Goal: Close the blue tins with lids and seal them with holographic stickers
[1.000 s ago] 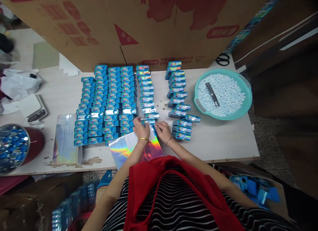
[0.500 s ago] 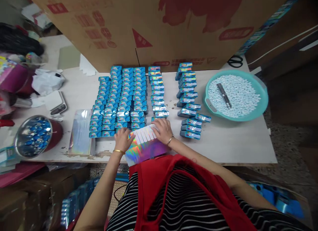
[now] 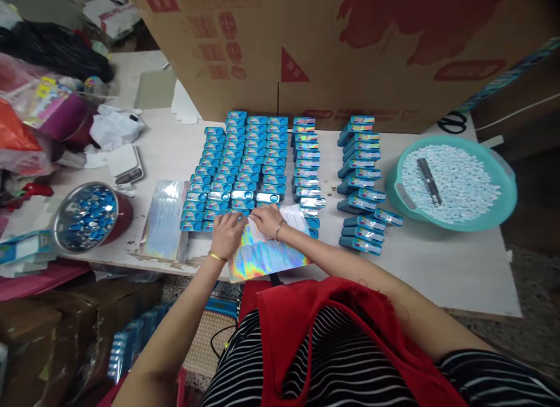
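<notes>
A shiny rainbow sticker sheet (image 3: 266, 258) with white strips along its top lies at the front edge of the table, close to my body. My left hand (image 3: 227, 235) grips its upper left corner, fingers bent. Right beside it, my right hand (image 3: 268, 221) is closed, its fingertips at the same corner. Any small piece between those fingertips is too hidden to make out. Behind both hands stand rows of small blue boxes (image 3: 236, 169), packed close together. A looser row of blue boxes (image 3: 361, 172) stands farther right.
A turquoise basin (image 3: 507, 179) of small pale pieces holds a dark metal tool (image 3: 429, 181). On the left are a metal bowl (image 3: 56, 217) of blue pieces, a stack of shiny sheets (image 3: 163, 220) and a small scale (image 3: 125, 164). A large cardboard box (image 3: 324, 57) stands behind.
My right hand has moved left along the sheet's top, next to my left hand. The sheet's angle has changed, and its right-hand strips are now uncovered. The camera view has shifted left.
</notes>
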`<move>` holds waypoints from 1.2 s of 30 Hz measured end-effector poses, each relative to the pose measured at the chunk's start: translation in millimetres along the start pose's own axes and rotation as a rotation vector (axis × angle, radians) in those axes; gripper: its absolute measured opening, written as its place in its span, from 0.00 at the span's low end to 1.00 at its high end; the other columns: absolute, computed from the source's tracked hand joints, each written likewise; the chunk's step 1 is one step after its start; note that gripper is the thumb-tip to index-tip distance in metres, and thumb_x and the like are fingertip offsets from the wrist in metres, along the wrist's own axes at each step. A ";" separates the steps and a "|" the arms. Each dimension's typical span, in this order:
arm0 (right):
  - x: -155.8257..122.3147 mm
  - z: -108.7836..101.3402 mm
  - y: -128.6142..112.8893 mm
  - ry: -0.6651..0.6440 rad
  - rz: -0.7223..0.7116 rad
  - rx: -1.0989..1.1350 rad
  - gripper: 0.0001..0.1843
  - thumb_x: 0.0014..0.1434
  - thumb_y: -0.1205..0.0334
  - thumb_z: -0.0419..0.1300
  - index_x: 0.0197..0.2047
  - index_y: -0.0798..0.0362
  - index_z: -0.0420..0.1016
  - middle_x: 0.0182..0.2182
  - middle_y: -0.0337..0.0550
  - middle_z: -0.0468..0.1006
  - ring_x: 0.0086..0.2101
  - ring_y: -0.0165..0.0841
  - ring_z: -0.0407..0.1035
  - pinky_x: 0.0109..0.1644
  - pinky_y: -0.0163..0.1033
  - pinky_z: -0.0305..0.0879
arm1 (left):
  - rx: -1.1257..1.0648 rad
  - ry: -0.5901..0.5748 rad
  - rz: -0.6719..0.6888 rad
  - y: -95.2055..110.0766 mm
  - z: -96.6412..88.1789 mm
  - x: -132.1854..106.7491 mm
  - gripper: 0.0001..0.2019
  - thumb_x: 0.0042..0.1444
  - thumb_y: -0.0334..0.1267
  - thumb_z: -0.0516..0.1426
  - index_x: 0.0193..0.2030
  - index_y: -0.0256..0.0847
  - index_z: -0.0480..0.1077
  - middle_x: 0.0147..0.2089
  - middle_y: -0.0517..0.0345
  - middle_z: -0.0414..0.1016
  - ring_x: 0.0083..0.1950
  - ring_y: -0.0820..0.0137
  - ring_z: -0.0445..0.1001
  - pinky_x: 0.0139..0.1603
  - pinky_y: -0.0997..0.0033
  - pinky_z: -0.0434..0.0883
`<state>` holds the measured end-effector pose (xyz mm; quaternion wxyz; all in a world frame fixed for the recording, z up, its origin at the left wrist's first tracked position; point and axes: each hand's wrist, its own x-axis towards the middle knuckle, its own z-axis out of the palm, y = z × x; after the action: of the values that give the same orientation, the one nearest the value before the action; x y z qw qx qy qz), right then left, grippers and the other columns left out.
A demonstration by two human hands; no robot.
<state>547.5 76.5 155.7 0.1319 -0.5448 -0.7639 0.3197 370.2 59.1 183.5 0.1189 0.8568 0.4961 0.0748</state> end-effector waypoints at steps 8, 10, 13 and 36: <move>59.5 10.8 -8.2 0.009 -0.044 -0.048 0.16 0.67 0.62 0.51 0.34 0.55 0.77 0.35 0.50 0.78 0.41 0.41 0.67 0.47 0.45 0.49 | -0.057 0.104 -0.095 -15.0 4.7 -12.6 0.06 0.59 0.34 0.53 0.37 0.45 0.72 0.51 0.48 0.74 0.50 0.59 0.70 0.52 0.56 0.60; 68.6 13.8 -5.4 0.020 -0.053 -0.064 0.15 0.67 0.62 0.51 0.37 0.55 0.78 0.37 0.51 0.78 0.44 0.43 0.66 0.50 0.47 0.49 | -0.122 0.152 -0.160 -5.5 0.8 -21.9 0.05 0.59 0.35 0.54 0.34 0.44 0.70 0.42 0.50 0.76 0.45 0.61 0.71 0.51 0.57 0.59; 64.7 11.0 -1.9 0.097 -0.099 -0.009 0.14 0.67 0.58 0.52 0.49 0.55 0.75 0.48 0.53 0.74 0.51 0.44 0.61 0.56 0.47 0.48 | -0.342 0.360 -0.375 14.3 -8.8 -29.8 0.04 0.57 0.38 0.57 0.33 0.43 0.68 0.34 0.55 0.74 0.40 0.64 0.70 0.50 0.60 0.61; -143.0 -28.4 119.9 0.535 0.467 0.507 0.17 0.59 0.50 0.53 0.25 0.52 0.67 0.22 0.38 0.67 0.27 0.32 0.61 0.34 0.36 0.56 | -0.822 0.146 -0.457 151.7 96.3 67.9 0.04 0.52 0.35 0.58 0.28 0.41 0.66 0.32 0.58 0.70 0.37 0.69 0.69 0.42 0.67 0.65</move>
<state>705.9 -20.6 122.5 0.3789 -0.7168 -0.4567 0.3660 553.9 32.9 133.9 0.4265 0.6002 0.6081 0.2968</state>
